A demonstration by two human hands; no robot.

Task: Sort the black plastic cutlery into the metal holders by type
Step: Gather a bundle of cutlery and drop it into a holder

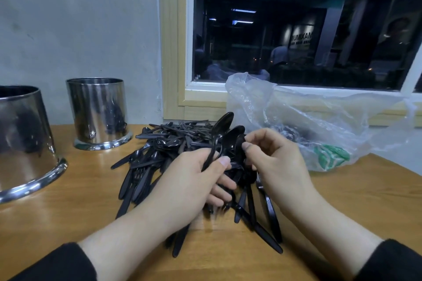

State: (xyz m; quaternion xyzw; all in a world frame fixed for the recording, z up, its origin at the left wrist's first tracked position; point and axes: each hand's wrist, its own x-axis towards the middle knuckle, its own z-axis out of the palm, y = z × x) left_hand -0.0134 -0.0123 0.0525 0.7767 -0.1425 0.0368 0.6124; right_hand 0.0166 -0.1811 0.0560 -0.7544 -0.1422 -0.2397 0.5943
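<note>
Your left hand (194, 180) grips a bunch of glossy black spoons (225, 134), bowls up, over the cutlery pile (155, 155) mid-bench. Your right hand (271, 155) pinches one spoon bowl with curled fingers (247, 145). The pile is tangled matte-black forks and spoons. Two shiny metal holders (98, 112) stand at the bench's (80, 201) far-left edge.

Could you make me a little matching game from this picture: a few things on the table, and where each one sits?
Things:
1. spoons
2. plastic bag
3. near metal holder
4. cutlery pile

Places:
A. at the table's left edge
B. below the window, to the right
C. gripped in the left hand
D. loose on the table's middle

Pairs: 1-C, 2-B, 3-A, 4-D
</note>
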